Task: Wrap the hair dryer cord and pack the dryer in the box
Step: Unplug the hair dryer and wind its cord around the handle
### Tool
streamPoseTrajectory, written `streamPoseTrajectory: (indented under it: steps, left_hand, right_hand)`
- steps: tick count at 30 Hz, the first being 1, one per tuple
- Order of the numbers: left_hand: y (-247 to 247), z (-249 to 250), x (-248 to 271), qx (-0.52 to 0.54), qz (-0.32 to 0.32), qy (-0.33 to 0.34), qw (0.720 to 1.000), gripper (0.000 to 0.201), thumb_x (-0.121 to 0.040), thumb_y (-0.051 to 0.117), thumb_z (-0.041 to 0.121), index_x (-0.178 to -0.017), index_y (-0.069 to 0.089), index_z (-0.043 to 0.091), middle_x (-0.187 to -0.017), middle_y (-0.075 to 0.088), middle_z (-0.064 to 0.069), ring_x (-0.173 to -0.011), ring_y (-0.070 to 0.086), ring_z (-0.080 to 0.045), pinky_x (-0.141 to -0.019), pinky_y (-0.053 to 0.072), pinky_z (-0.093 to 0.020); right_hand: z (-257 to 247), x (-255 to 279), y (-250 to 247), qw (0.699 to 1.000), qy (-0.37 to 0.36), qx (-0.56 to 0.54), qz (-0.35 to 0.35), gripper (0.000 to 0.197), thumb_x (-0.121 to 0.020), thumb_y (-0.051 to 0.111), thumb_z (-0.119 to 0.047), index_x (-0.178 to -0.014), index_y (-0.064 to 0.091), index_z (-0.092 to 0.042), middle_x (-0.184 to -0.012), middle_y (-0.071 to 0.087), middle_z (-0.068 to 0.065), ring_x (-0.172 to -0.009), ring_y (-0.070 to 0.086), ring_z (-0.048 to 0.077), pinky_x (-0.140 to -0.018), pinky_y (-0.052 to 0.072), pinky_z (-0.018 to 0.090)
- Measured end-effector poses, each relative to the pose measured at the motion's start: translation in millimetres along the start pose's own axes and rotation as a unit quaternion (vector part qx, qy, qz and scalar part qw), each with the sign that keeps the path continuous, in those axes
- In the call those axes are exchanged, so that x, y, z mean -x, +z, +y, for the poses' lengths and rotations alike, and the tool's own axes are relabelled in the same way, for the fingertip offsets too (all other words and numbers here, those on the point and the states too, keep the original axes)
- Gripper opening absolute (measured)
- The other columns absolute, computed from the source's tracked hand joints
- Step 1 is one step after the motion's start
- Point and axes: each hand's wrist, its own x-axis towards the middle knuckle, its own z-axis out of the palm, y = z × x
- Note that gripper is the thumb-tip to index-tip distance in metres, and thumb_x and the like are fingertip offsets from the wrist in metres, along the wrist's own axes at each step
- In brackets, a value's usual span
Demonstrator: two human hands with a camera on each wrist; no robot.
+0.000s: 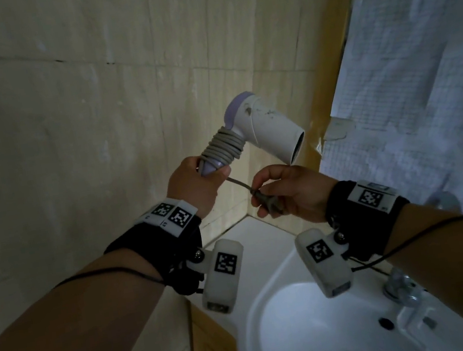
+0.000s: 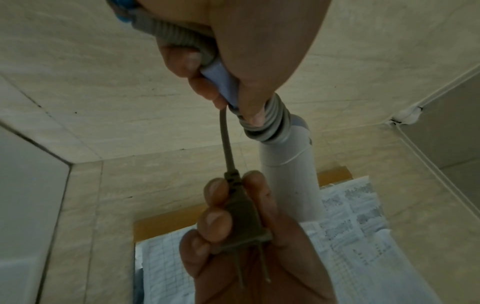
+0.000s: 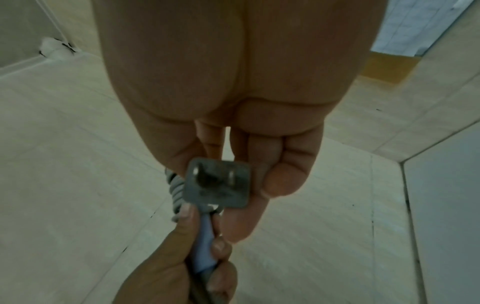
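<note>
— Where is the hair dryer?
— Up by the wall, over the sink. The left hand grips its handle, cord wound around.
— And the right hand?
— It pinches the plug.

The head camera looks forward and down over both forearms at a tiled corner above the sink, while the 2 wrist cameras — each very close along its palm — face one another, sharing the plug.
</note>
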Motion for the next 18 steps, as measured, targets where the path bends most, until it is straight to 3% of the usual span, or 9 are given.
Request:
streamPoseTrajectory:
  steps: [3,8,13,16,18]
  left_hand:
    - [1.2,-3.0,-1.7,-0.005,0.014,-0.019,1.0,0.051,-0.077,0.066,0.043,-0.111,0.054,0.007,-0.097,0.065,-0.015,-0.078,0.056,-0.024,-0.07,0.04,-0.028]
    - [2.8,-2.4,2.6,-0.062,0.014,-0.017,0.998,0.054,-0.077,0.064,0.046,-0.112,0.05,0.007,-0.095,0.057,-0.006,-0.081,0.053,-0.023,-0.07,0.037,-0.028]
    - [7.6,-6.5,6.9,-0.104,-0.023,-0.011,0.994,0.049,-0.081,0.058,0.047,-0.11,0.052,0.008,-0.097,0.062,-0.009,-0.08,0.055,-0.025,-0.07,0.039,-0.03]
    - [8.0,-5.9,7.1,-0.06,-0.074,-0.045,0.994,0.046,-0.087,0.046,0.05,-0.106,0.055,0.009,-0.081,0.062,-0.007,-0.065,0.053,-0.024,-0.061,0.04,-0.027]
    - [8.1,-2.6,10.8,0.012,-0.113,-0.09,0.989,0.038,-0.092,0.042,0.035,-0.11,0.055,0.004,-0.069,0.053,-0.002,-0.056,0.048,-0.018,-0.052,0.037,-0.026]
  right_hand:
    - [-2.1,3.3,8.6,1.0,-0.013,-0.012,-0.003,0.026,-0.091,0.043,0.0,-0.079,0.062,-0.013,-0.066,0.065,0.006,-0.054,0.064,0.016,-0.048,0.046,0.021]
    - [-5.9,6.7,25.0,0.999,-0.029,-0.017,0.002,0.024,-0.092,0.042,-0.003,-0.08,0.061,-0.012,-0.069,0.062,0.008,-0.053,0.063,0.014,-0.051,0.045,0.022]
    - [-2.7,8.4,38.6,0.999,-0.04,-0.018,0.021,0.019,-0.092,0.046,-0.007,-0.082,0.062,-0.01,-0.07,0.06,0.011,-0.051,0.062,0.015,-0.051,0.043,0.023]
    - [-6.2,8.2,38.1,0.997,-0.033,-0.058,0.025,0.025,-0.093,0.039,-0.01,-0.085,0.063,-0.009,-0.07,0.061,0.012,-0.053,0.061,0.019,-0.055,0.04,0.027]
    - [-9.6,7.9,36.7,0.997,-0.024,-0.069,0.015,0.032,-0.09,0.032,-0.005,-0.087,0.063,-0.01,-0.071,0.061,0.012,-0.054,0.06,0.02,-0.056,0.04,0.028]
